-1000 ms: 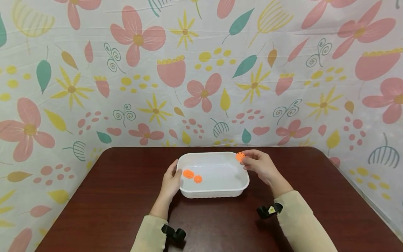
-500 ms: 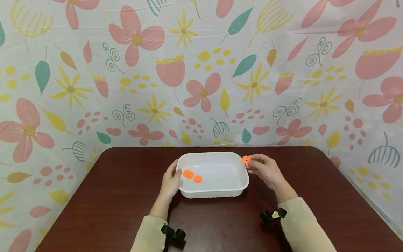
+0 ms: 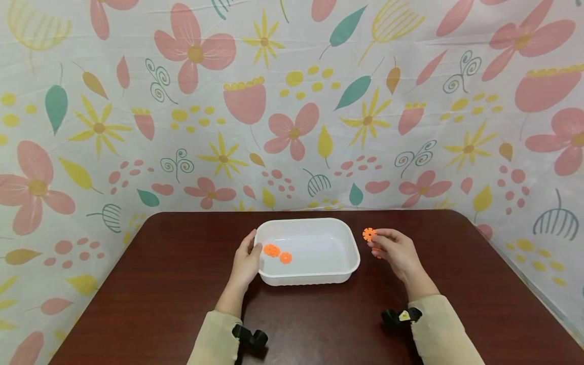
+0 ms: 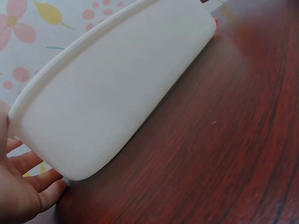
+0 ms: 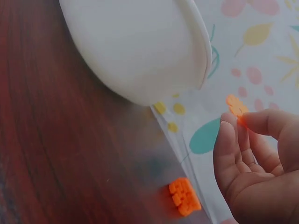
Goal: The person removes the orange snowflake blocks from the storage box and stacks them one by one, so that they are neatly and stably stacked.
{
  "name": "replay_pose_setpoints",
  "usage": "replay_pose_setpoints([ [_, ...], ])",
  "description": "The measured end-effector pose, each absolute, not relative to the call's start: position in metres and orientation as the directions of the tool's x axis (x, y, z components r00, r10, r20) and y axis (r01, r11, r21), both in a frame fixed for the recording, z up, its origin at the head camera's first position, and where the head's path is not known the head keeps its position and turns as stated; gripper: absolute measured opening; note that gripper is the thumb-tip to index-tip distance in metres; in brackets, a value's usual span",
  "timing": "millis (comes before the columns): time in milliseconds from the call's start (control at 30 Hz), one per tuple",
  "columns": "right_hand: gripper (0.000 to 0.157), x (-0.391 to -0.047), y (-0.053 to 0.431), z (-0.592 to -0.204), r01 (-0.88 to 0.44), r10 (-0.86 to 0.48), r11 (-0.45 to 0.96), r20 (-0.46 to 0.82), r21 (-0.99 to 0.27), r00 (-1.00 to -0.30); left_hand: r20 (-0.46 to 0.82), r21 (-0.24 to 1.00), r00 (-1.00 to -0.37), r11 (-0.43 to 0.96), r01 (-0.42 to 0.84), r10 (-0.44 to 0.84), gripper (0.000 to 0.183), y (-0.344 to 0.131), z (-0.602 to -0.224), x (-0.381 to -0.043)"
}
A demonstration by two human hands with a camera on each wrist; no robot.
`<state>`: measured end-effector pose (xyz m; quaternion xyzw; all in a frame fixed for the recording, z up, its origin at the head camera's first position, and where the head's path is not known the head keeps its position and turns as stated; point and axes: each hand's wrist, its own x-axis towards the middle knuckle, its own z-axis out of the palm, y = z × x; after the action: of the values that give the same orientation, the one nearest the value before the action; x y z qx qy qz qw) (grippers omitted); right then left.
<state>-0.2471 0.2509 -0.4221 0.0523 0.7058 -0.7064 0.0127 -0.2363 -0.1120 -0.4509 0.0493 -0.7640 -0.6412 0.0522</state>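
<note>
A white rectangular tub (image 3: pixel 310 278) stands on the table. My left hand (image 3: pixel 245 262) grips its left end, thumb over the rim and fingers along the outer wall in the left wrist view. Inside the tub, near that end, lie orange snowflake discs (image 3: pixel 285 258). My right hand (image 3: pixel 398 253) is off the tub's right side and pinches one notched orange snowflake disc (image 3: pixel 369 234) between thumb and fingertips. Below that hand, on the table, is a small orange stack of discs (image 5: pixel 184 197), partly hidden by the fingers in the head view.
The dark red-brown wooden table (image 3: pixel 150 304) reaches back to a flower-printed cloth (image 3: pixel 292 101). Black wrist cameras (image 3: pixel 250 338) sit at both beige sleeves.
My right hand has moved right and slightly down, away from the tub's rim, with the disc still pinched. The orange stack beneath it has come into view. My left hand keeps its grip.
</note>
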Motion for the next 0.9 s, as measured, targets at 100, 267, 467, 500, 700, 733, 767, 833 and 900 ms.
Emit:
replay_pose_setpoints([
  [100,0.024,-0.246,0.255,-0.425,0.09,0.071,-0.038,-0.093,-0.995,-0.993,0.017,0.985,-0.99,0.174,-0.008,-0.142,0.049,-0.112,-0.451,-0.236],
  [267,0.016,-0.244,0.262,-0.429,0.076,0.1,-0.07,-0.083,-0.995,-0.992,0.017,0.986,-0.99,0.169,-0.007,-0.137,0.049,-0.111,-0.451,-0.235],
  [467,0.004,-0.242,0.273,-0.435,0.102,0.15,-0.093,-0.115,-0.99,-0.982,0.019,0.986,-0.991,0.169,-0.004,-0.133,0.049,-0.11,-0.45,-0.236],
  [500,0.004,-0.242,0.275,-0.437,0.11,0.154,-0.081,-0.121,-0.991,-0.981,0.02,0.985,-0.991,0.172,-0.003,-0.133,0.049,-0.11,-0.45,-0.236],
  [700,0.013,-0.245,0.288,-0.446,0.166,0.173,0.007,-0.162,-0.986,-0.971,0.007,0.985,-0.993,0.174,-0.014,-0.114,0.049,-0.111,-0.446,-0.232],
  [733,0.014,-0.245,0.289,-0.446,0.175,0.174,0.011,-0.171,-0.984,-0.97,0.005,0.985,-0.994,0.173,-0.015,-0.113,0.049,-0.111,-0.446,-0.232],
  [767,0.013,-0.246,0.291,-0.447,0.181,0.171,0.014,-0.176,-0.983,-0.969,0.001,0.985,-0.993,0.171,-0.019,-0.116,0.049,-0.111,-0.446,-0.232],
  [833,0.011,-0.246,0.292,-0.448,0.19,0.166,0.009,-0.186,-0.982,-0.969,-0.004,0.986,-0.992,0.167,-0.025,-0.123,0.049,-0.112,-0.45,-0.235],
  [900,0.01,-0.246,0.293,-0.449,0.191,0.161,0.01,-0.187,-0.982,-0.969,-0.006,0.985,-0.992,0.17,-0.028,-0.126,0.049,-0.112,-0.45,-0.235],
])
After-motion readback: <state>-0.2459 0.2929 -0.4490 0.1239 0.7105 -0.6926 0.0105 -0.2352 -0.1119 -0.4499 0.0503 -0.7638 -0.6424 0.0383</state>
